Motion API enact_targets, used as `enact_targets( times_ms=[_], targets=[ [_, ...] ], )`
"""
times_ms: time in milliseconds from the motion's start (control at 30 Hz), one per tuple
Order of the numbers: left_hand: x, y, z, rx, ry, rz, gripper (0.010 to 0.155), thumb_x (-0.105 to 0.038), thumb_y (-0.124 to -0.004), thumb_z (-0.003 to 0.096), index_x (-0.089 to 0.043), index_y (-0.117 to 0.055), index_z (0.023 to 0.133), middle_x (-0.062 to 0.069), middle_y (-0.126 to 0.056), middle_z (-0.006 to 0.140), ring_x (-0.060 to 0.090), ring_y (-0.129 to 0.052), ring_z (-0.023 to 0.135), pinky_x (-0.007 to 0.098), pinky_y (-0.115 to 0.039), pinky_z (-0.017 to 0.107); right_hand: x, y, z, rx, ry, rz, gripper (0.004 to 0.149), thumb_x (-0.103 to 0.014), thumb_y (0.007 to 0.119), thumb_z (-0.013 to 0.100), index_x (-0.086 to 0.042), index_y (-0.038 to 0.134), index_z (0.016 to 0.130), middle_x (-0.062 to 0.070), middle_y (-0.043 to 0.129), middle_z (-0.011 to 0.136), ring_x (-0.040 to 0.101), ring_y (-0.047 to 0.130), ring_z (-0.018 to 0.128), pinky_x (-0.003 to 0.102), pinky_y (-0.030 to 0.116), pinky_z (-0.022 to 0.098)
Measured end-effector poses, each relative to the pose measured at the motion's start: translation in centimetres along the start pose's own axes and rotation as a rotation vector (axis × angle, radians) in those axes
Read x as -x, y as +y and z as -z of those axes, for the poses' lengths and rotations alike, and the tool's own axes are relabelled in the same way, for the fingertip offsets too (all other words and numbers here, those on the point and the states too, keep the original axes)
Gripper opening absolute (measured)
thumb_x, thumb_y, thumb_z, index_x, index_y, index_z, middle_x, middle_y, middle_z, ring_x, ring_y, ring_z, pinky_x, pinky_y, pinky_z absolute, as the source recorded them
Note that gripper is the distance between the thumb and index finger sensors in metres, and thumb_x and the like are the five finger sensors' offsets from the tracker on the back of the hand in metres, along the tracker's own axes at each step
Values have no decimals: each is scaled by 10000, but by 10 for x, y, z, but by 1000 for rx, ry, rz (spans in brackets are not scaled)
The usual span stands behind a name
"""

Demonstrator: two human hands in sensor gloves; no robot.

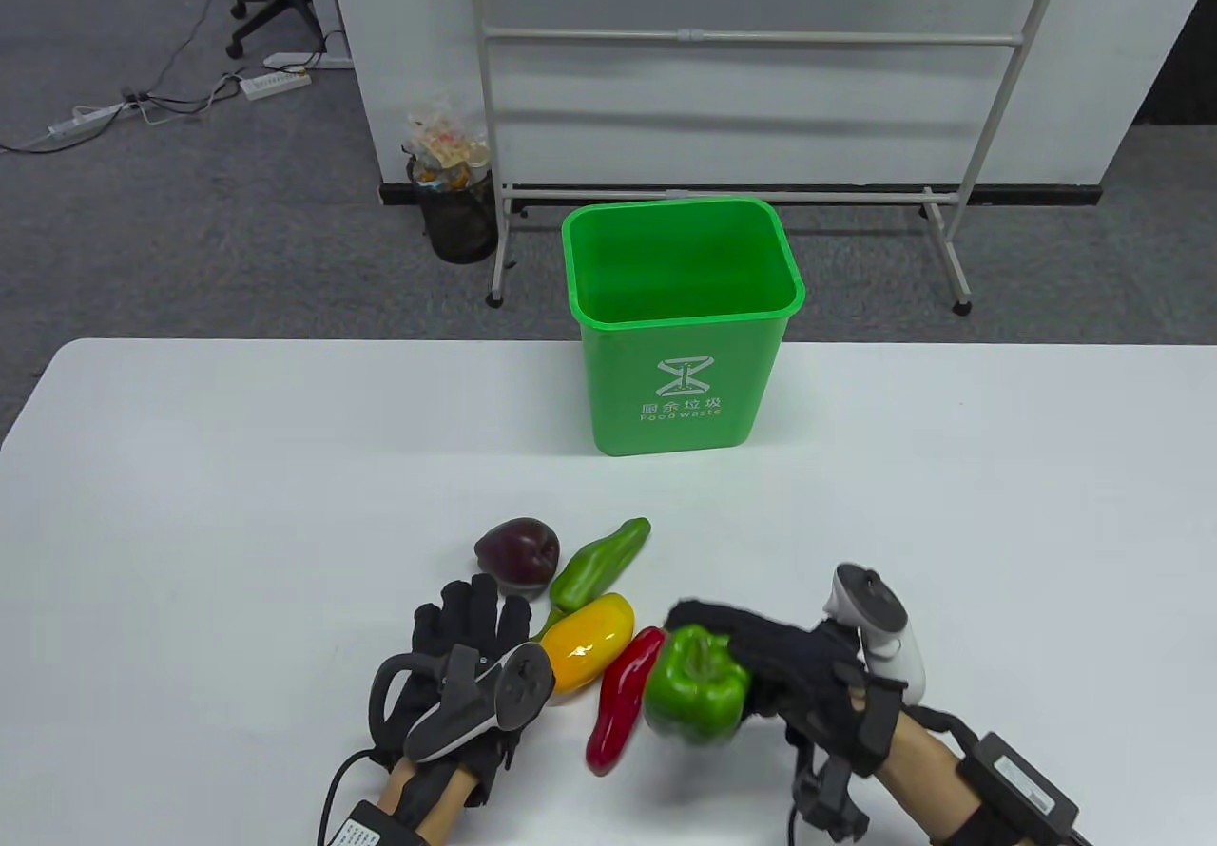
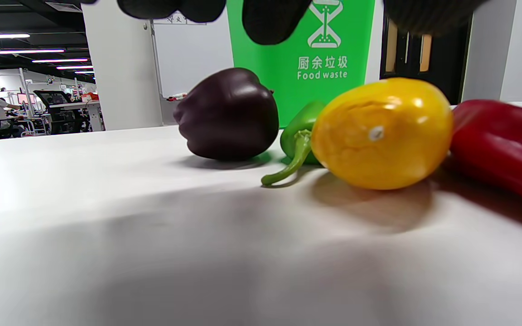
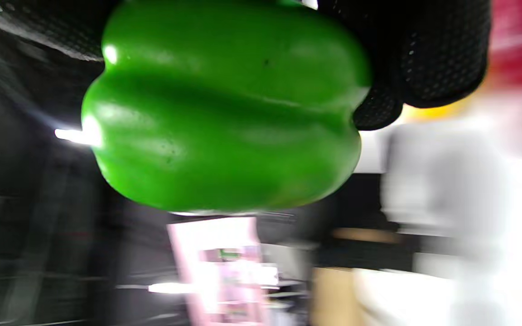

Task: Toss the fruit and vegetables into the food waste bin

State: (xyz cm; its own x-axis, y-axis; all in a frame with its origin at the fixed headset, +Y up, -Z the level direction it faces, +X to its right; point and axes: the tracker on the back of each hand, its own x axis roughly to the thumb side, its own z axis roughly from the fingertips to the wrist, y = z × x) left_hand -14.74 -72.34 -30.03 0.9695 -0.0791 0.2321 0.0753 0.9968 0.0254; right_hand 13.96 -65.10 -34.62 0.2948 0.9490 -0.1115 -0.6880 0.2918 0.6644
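The green bell pepper (image 1: 695,686) sits in the right hand (image 1: 789,665), fingers wrapped around its sides; the wrist view shows it clear of the table (image 1: 190,466), probably lifted for the toss. The bin (image 1: 683,333) stands open at 12 o'clock from it, well apart. At 9 o'clock lie a red pepper (image 1: 623,699) and a yellow pepper (image 1: 588,642); a long green pepper (image 1: 599,566) and a purple pepper (image 1: 518,553) lie toward 11. The left hand (image 1: 466,665) rests flat, fingers extended, gripping nothing, just beside the yellow pepper.
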Motion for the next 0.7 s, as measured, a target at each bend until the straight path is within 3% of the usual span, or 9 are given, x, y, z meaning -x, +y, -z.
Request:
enact_targets(
  times_ms=[33, 100, 133, 200, 233, 300, 433, 500, 700],
  targets=[
    [0, 0, 0, -2, 1, -1, 796, -611, -630, 413, -163, -492, 1058, 246, -325, 1135, 547, -432, 1026, 712, -434, 700, -25, -1, 15, 36, -89, 28, 757, -578, 670, 463, -207, 509, 1103, 193, 601, 1075, 573, 839, 810, 639, 763, 512],
    [0, 1, 0, -5, 2, -4, 796, -610, -629, 413, -164, -492, 1057, 248, -326, 1134, 548, -433, 1025, 712, -434, 700, -95, -16, 64, 251, -219, 65, 787, -611, 601, 464, -273, 334, 1122, 139, 459, 1140, 527, 753, 941, 646, 699, 627],
    [0, 0, 0, -3, 2, -2, 796, -611, -628, 413, -163, -491, 1057, 247, -325, 1134, 548, -433, 1024, 712, -435, 699, -110, -26, 81, 337, -202, 76, 826, -633, 595, 443, -290, 254, 1113, 146, 357, 1156, 570, 660, 980, 689, 645, 636],
    [0, 1, -2, 0, 6, -10, 797, -611, -630, 411, -163, -495, 1056, 249, -328, 1133, 548, -437, 1023, 712, -437, 698, -118, -46, 96, 397, -73, -6, 912, -692, 539, 460, -250, 44, 1086, 169, 128, 1150, 590, 501, 1042, 706, 586, 673],
    [0, 3, -3, -3, 5, -21, 797, -611, -630, 412, -162, -494, 1057, 251, -327, 1133, 549, -435, 1024, 714, -435, 699, -115, -50, 93, 445, -39, -38, 928, -709, 519, 458, -246, -7, 1067, 167, 77, 1140, 579, 484, 1056, 701, 585, 686],
    [0, 6, -4, -22, 6, -31, 797, -610, -631, 412, -164, -492, 1058, 247, -323, 1136, 546, -429, 1029, 714, -429, 702, -99, -57, 87, 531, -69, -22, 902, -676, 560, 460, -223, 105, 1094, 182, 174, 1148, 587, 565, 1019, 711, 614, 648],
    [3, 8, -3, -32, 5, -15, 795, -611, -629, 412, -164, -494, 1057, 247, -326, 1134, 547, -434, 1025, 713, -434, 700, -55, -72, 62, 432, 26, -7, 875, -635, 578, 486, -181, 161, 1107, 212, 221, 1142, 566, 572, 1013, 711, 584, 658],
    [2, 8, -4, -27, 5, -26, 796, -610, -629, 413, -162, -494, 1057, 248, -325, 1135, 547, -431, 1026, 713, -433, 700, -45, -75, 52, 436, 35, 2, 866, -627, 580, 486, -174, 184, 1109, 212, 243, 1141, 559, 583, 1008, 707, 584, 657],
    [-1, 10, -4, -41, 3, -27, 795, -610, -629, 413, -163, -494, 1057, 247, -327, 1134, 546, -433, 1026, 713, -433, 700, -54, -66, 23, 375, -21, -27, 835, -605, 591, 489, -167, 248, 1113, 211, 300, 1137, 538, 596, 1002, 698, 576, 661]
  ],
)
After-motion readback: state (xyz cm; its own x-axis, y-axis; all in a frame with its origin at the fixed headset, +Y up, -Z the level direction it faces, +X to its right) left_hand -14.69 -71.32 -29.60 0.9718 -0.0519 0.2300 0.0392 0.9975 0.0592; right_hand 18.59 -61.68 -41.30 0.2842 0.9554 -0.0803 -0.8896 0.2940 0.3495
